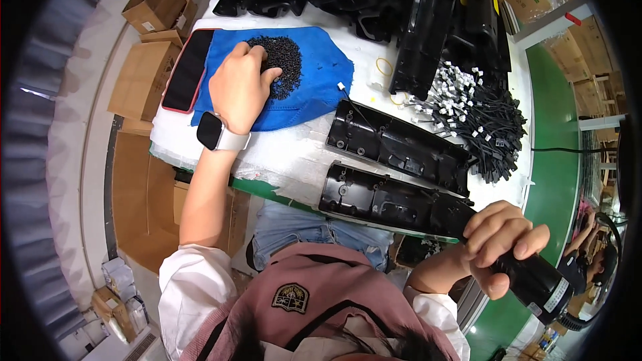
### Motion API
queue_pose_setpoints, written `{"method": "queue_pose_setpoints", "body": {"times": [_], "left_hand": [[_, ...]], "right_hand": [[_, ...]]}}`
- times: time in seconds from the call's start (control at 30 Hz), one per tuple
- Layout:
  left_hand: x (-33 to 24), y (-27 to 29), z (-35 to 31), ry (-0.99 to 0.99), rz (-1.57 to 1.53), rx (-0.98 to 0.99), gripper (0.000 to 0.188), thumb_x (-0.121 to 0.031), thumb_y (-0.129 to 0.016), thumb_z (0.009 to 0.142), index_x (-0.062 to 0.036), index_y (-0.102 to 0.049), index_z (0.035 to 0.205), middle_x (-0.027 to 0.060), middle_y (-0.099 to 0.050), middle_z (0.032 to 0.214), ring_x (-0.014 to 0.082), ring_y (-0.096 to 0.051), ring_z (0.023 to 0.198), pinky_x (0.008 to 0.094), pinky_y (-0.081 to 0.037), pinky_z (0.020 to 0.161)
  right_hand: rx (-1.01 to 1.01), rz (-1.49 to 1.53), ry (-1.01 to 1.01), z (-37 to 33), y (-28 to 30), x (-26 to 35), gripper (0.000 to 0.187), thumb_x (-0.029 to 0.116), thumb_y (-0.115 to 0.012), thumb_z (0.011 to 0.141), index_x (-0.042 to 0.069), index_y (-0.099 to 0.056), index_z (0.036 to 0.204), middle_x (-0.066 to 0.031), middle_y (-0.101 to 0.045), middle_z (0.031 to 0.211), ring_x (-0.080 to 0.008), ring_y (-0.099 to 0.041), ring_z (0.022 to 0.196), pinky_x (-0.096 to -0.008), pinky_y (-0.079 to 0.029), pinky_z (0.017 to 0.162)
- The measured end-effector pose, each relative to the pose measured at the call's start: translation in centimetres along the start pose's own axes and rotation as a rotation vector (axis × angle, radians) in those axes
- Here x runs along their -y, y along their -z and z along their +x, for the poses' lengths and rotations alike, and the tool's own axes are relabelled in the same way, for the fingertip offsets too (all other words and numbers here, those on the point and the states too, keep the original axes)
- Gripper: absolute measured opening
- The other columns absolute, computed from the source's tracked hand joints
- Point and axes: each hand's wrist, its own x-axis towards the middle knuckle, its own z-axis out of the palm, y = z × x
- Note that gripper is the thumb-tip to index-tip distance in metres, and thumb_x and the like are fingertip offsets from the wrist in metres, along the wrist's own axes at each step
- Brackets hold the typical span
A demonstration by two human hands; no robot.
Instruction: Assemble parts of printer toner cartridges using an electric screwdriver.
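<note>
My left hand (239, 83) reaches down into a pile of small black screws (286, 67) on a blue cloth (321, 53). Its fingers are curled, and the fingertips are partly hidden, so I cannot make out what they hold. A black electric screwdriver (535, 281), its cord running off the back end, is gripped in my right hand (498, 241). Its front tip is hidden near the right end of the nearer black plastic housing (388, 200). A second open housing (398, 147) lies parallel just behind, with a white cable connector (341, 86) at its left end.
A heap of black cables with white connectors (468, 103) lies right of the housings. More black housings (424, 27) are stacked behind it. A phone with a red edge (187, 73) rests beside the cloth. Cardboard boxes (147, 80) stand left of the white-covered table.
</note>
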Motion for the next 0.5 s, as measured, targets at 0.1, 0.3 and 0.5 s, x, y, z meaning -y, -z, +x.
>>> {"method": "queue_pose_setpoints", "body": {"times": [0.1,0.3,0.5], "left_hand": [[0.7,-0.5,0.1,-0.003,-0.085,0.015,0.011,-0.012,-0.068,0.077,-0.0034,-0.062,0.081,0.0103,-0.059,0.076,0.0289,-0.06,0.072,0.0368,-0.047,0.06],[0.8,-0.6,0.4,-0.026,-0.215,-0.106,0.007,-0.008,-0.062,0.082,-0.0015,-0.059,0.079,0.0128,-0.059,0.078,0.0328,-0.059,0.072,0.0395,-0.047,0.063],[0.8,-0.7,0.2,0.141,-0.685,0.046,0.01,-0.008,-0.057,0.088,0.0014,-0.058,0.089,0.0097,-0.062,0.079,0.0194,-0.058,0.065,0.0296,-0.047,0.059]], "right_hand": [[0.031,-0.047,-0.043,0.8,-0.7,-0.4,0.042,0.012,-0.075,0.074,0.007,-0.043,0.101,-0.0054,-0.057,0.058,-0.0206,-0.056,0.043,-0.0336,-0.047,0.042],[0.027,-0.041,-0.068,0.8,-0.6,-0.9,0.043,0.012,-0.075,0.072,0.007,-0.042,0.1,-0.005,-0.056,0.058,-0.0207,-0.054,0.042,-0.0323,-0.046,0.041],[-0.068,0.011,-0.087,1.1,-0.8,-0.8,0.044,0.015,-0.073,0.075,0.009,-0.041,0.103,-0.0019,-0.055,0.058,-0.0186,-0.055,0.045,-0.0311,-0.045,0.045]]}}
